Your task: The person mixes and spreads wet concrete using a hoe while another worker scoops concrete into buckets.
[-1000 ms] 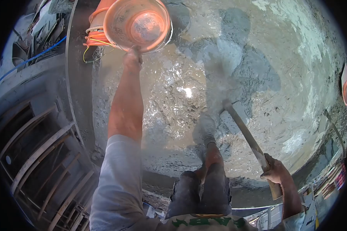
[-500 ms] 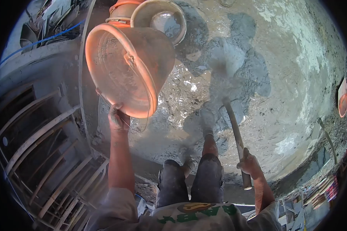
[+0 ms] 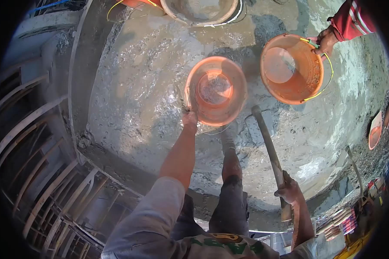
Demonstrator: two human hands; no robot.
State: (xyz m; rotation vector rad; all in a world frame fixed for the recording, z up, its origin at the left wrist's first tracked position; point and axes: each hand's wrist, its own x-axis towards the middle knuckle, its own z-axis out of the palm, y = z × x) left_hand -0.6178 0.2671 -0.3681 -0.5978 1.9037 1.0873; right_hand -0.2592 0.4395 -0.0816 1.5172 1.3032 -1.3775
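My left hand (image 3: 189,120) is closed on the near-left rim of an orange bucket (image 3: 235,105), whose open mouth faces up at me over the wet grey mix. Its thin wire handle hangs by the near rim, and the inside is smeared with wet residue. Lower right, my right hand (image 3: 289,190) wraps round a long wooden tool handle (image 3: 269,144). That handle slants up and left to the mix; its far end, with any tool head, cannot be made out.
At upper right another person's hand (image 3: 325,42), in a red sleeve (image 3: 352,21), holds an orange bucket (image 3: 309,80) with a yellow handle. A wide tub (image 3: 190,19) stands at the top. Wet mortar (image 3: 134,99) surrounds my feet, bounded left by a low wall (image 3: 80,64).
The bucket in my left hand has moved right and turned from sideways to mouth up. Another person's hand and bucket have come into view at upper right. My right hand keeps the handle.
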